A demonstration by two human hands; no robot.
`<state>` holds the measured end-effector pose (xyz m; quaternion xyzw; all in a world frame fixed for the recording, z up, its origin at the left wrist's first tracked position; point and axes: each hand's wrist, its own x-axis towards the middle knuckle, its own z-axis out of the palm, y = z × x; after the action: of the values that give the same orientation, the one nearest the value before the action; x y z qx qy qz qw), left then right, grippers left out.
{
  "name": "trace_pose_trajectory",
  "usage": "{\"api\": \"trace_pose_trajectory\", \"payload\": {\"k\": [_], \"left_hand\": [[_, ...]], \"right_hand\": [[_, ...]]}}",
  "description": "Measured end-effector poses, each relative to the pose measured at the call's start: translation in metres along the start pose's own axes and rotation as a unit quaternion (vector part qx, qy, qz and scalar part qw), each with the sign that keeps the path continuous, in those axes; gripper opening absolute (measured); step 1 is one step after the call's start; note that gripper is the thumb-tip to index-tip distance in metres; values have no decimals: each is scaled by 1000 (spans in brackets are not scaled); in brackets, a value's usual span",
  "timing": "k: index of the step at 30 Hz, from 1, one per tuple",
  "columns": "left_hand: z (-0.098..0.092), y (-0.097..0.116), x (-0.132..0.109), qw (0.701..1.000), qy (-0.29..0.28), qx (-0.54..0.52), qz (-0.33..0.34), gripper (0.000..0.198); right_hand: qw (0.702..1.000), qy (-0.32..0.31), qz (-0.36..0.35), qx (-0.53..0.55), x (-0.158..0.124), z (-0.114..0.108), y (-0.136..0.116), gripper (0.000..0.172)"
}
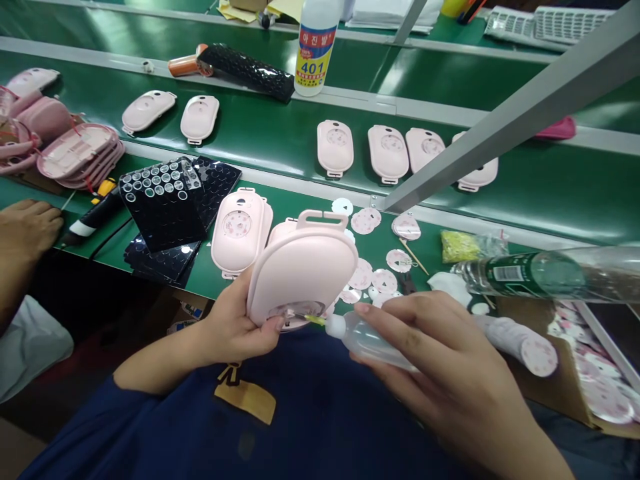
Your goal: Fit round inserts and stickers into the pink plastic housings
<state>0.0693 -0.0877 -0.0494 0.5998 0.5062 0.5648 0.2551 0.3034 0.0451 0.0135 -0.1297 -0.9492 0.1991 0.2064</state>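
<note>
My left hand [245, 327] is closed on the left edge of a pale pink plastic case [305, 270], which it holds tilted up over my lap. In my right hand [440, 353] lies a clear squeeze bottle [373, 340] with a white cap and a thin yellowish nozzle [315, 320]. That nozzle points left at the round recess near the case's lower edge; I cannot tell whether it touches. Behind the held case, two similar pink cases [243, 230] rest on the green bench. Round printed discs [367, 220] are scattered just beyond and right of it.
Several pink cases [335, 147] line the green surface behind. A white 401 bottle [316, 50] stands farther back. Black sticker sheets [165, 200] lie left, near another person's hand [30, 230]. A grey metal bar [500, 113] slants across the right; a plastic water bottle [545, 273] lies below it.
</note>
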Motion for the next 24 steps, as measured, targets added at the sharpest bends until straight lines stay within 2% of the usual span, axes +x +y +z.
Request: {"api": "trace_pose_trajectory", "payload": {"k": [7, 14, 24], "left_hand": [[1, 2, 0, 1000, 3, -2, -5, 82], [4, 3, 2, 999, 28, -24, -3, 79], [5, 3, 2, 1000, 18, -15, 19, 79]], "right_hand": [[1000, -3, 1, 4, -4, -1, -1, 36], [1000, 4, 14, 9, -5, 1, -2, 34], [1000, -15, 13, 9, -6, 4, -4, 35]]}}
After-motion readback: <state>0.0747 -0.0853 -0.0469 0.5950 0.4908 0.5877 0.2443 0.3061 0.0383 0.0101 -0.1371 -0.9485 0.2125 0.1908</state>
